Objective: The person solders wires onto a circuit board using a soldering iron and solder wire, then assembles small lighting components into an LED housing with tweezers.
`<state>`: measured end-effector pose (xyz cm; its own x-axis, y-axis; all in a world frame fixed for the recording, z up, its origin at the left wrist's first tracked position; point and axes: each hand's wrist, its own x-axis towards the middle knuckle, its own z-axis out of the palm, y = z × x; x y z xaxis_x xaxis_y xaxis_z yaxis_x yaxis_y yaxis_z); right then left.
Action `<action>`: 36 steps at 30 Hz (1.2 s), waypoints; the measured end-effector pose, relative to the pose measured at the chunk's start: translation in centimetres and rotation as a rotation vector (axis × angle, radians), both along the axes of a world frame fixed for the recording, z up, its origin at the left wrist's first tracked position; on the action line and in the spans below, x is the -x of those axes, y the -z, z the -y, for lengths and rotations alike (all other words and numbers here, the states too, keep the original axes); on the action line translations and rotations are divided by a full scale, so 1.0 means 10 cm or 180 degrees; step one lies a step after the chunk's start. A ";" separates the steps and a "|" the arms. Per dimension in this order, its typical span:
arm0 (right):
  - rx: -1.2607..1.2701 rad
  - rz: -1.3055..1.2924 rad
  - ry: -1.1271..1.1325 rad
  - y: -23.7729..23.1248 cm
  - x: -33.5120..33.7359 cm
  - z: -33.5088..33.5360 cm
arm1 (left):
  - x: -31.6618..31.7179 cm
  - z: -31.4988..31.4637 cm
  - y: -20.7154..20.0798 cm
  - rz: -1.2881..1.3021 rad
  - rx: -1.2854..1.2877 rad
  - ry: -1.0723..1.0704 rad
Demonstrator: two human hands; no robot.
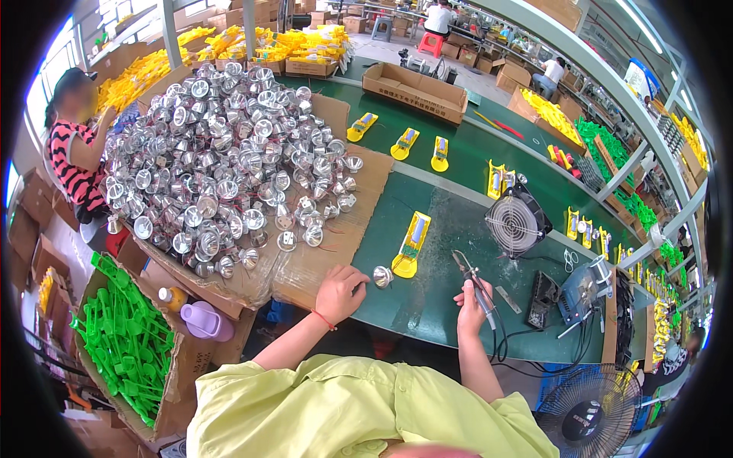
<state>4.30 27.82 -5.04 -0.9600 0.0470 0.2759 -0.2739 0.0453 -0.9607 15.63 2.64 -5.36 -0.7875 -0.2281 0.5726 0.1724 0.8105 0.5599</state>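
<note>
My right hand [471, 304] is wrapped around a soldering iron [481, 295], its tip pointing up and away over the green work surface. Near the cardboard's edge is my left hand [341, 294], fingers curled inward; what they hold, if anything, is hidden. Just right of those fingertips sits a single silver reflector cup [382, 276]. Beyond the cup, a yellow flashlight housing [413, 243] lies open, with a circuit board and a pale cylinder inside. A large heap of reflector cups [229, 160] with thin wires covers the cardboard sheet [336, 256] at left.
A small fan [515, 224] stands ahead of my right hand, a blue soldering station [580, 291] to its right. More yellow housings [405, 143] line the far green belt [466, 164]. Green plastic parts [126, 343] fill a box at lower left, beside a purple jug [206, 321].
</note>
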 end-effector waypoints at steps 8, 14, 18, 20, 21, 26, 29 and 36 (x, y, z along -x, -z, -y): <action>0.0006 -0.0005 0.0000 -0.01 0.00 0.00 | 0.00 0.00 0.00 0.0048 -0.0030 -0.0023; 0.0118 -0.0044 0.0039 0.02 -0.01 0.00 | 0.00 -0.04 -0.02 0.0140 0.0018 -0.0095; 0.0128 0.0000 0.0066 0.00 -0.01 0.02 | -0.01 -0.05 -0.04 0.0117 0.0081 -0.0148; -0.0021 -0.0014 0.0038 0.02 0.00 0.01 | 0.00 -0.04 -0.03 0.0133 0.0066 -0.0153; -0.0024 -0.0012 0.0056 0.04 0.02 0.01 | 0.00 -0.03 -0.03 0.0141 0.0063 -0.0135; -0.0073 -0.0038 0.0135 0.02 0.02 0.02 | 0.00 -0.03 -0.01 -0.0026 0.0072 -0.0177; -0.0092 -0.0033 0.0129 0.01 0.00 0.02 | 0.00 -0.03 0.00 -0.0070 0.0242 -0.0152; -0.0192 -0.0046 0.0168 0.02 0.00 0.02 | 0.00 -0.05 -0.03 -0.0031 0.0403 -0.0168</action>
